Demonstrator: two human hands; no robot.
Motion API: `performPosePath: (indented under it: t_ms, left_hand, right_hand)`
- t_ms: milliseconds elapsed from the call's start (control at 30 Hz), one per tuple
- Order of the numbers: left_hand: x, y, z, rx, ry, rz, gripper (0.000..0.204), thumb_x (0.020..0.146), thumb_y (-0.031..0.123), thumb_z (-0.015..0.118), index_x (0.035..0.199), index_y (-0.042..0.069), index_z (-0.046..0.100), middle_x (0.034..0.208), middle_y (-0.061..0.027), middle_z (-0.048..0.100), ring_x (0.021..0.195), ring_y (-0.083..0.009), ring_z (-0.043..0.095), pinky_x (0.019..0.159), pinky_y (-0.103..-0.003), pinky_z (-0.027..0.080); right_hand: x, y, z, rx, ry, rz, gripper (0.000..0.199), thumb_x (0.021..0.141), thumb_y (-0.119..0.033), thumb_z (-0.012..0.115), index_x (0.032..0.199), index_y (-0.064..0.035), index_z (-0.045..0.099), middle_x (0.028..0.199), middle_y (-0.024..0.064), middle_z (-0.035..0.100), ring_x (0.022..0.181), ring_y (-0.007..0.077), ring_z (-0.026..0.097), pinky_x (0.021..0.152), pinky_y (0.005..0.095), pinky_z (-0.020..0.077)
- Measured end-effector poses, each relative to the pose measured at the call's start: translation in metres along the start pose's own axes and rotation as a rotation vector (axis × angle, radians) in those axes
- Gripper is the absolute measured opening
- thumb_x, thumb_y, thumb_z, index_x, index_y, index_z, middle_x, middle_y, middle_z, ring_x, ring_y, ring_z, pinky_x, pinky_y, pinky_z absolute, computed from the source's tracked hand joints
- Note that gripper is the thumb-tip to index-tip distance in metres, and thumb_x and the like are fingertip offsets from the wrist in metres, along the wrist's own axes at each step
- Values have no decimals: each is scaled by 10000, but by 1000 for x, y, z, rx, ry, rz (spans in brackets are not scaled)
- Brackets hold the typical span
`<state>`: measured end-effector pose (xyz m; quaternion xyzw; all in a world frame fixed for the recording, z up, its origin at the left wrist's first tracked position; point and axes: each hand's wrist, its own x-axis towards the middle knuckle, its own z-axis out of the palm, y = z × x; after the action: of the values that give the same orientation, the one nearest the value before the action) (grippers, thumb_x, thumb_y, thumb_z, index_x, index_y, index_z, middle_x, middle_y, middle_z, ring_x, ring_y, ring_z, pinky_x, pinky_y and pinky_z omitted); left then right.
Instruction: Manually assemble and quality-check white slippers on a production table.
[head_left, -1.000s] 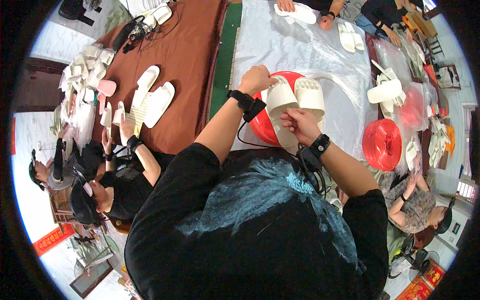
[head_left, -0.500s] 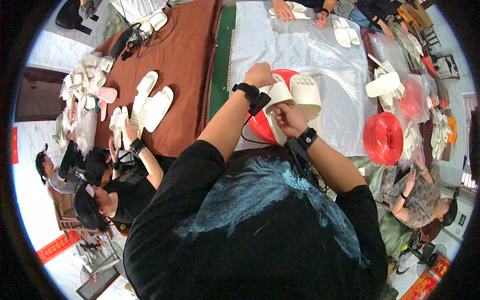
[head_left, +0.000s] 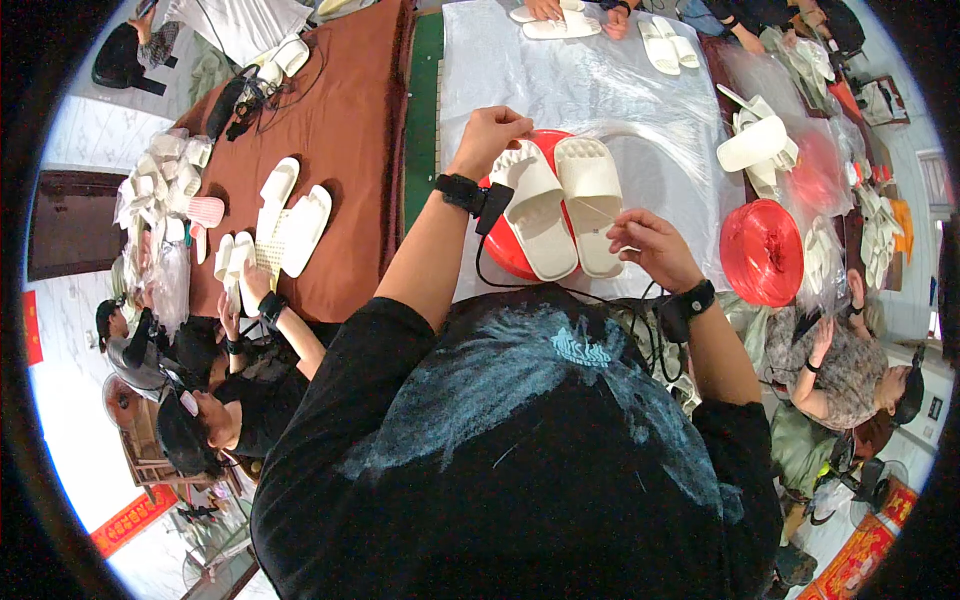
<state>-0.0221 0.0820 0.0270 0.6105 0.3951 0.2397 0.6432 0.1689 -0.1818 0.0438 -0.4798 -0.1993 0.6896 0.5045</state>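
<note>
Reaches to twelve o'clock with the left hand [head_left: 487, 138], bending the left fingers [head_left: 514, 121] toward three and slanting the left forearm [head_left: 430, 262] toward one. Holds the right hand [head_left: 662, 248] between two and three, curling the right fingers [head_left: 632, 229] toward ten and angling the right forearm [head_left: 720, 348] toward eleven.

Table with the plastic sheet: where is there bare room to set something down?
Mainly between the near slippers and the red roll, beyond the right hand; some between the left hand and the far slippers. Crowded: the middle, where the near slippers lie over a red round object, and the right edge, with piled slippers.
</note>
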Motion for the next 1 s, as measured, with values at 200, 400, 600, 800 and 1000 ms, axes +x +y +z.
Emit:
performPosePath:
  t_ms: [200, 400, 600, 800, 1000]
  left_hand:
    - [12, 15, 21, 100, -104, 42, 156, 812, 131, 677, 856, -19, 681, 739, -71, 676, 686, -117, 638, 585, -249, 478]
    - [28, 13, 48, 317, -247, 136, 141, 780, 131, 684, 827, 0, 710, 702, -66, 679, 597, -111, 625, 570, -257, 487]
    - [41, 8, 64, 603, -439, 155, 170, 794, 128, 672, 898, -2, 704, 739, -77, 681, 611, -125, 620, 588, -274, 511]
    - [46, 4, 68, 590, -435, 120, 170, 791, 112, 671, 909, -6, 705, 735, -73, 682, 632, -130, 632, 590, -271, 513]
    - [46, -3, 55, 585, -390, 143, 154, 789, 108, 670, 893, 1, 706, 751, -79, 689, 642, -131, 638, 600, -274, 519]
  right_hand:
    - [-24, 5, -17, 141, 52, -127, 216, 953, -150, 495, 1118, -36, 576, 1086, 130, 654, 974, 207, 648, 751, 269, 497]
    - [-13, 24, -20, -67, 134, 45, 257, 956, -238, 518, 957, 3, 608, 844, 102, 684, 690, 151, 656, 603, 236, 480]
    - [13, 20, 2, -205, 158, 151, 337, 949, -320, 539, 781, -31, 579, 542, -9, 497, 445, 97, 463, 427, 236, 348]
    - [25, 18, 9, -148, 149, 237, 328, 937, -340, 561, 782, -51, 579, 560, -5, 520, 446, 110, 484, 422, 230, 358]
    - [7, 25, -7, -58, 154, 291, 305, 956, -328, 530, 842, -50, 585, 622, 19, 597, 479, 113, 544, 427, 223, 381]
